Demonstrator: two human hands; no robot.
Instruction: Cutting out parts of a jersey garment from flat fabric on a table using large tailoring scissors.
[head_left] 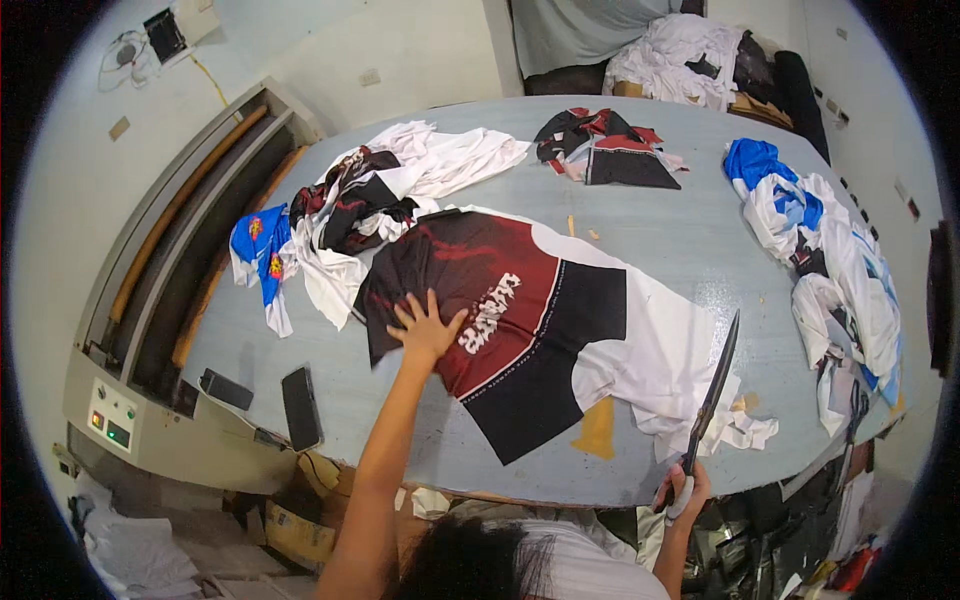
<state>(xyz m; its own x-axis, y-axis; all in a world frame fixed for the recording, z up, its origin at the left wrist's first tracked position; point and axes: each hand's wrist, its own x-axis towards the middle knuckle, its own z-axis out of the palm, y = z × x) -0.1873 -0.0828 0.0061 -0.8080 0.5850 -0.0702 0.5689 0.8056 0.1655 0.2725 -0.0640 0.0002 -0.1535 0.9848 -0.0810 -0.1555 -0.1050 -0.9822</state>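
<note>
A printed fabric piece [490, 255] in dark red and black, with a white logo, lies on the grey-blue table [660, 245], joined to or lying over white fabric [655, 365]. My left hand [425, 330] rests on its left part, fingers spread. At the front right, my right hand [683, 492] grips long black shears [714, 385] by the handles, blades pointing up and away beside the white fabric's edge. Whether the blades are fully closed, I cannot tell.
Fabric heaps lie at back left [450, 155], back middle [635, 170] and right [850, 280]. Two black oblong objects [301, 405] sit front left. A roller machine [150, 400] borders the left edge. More cloth [670, 65] is piled behind the table.
</note>
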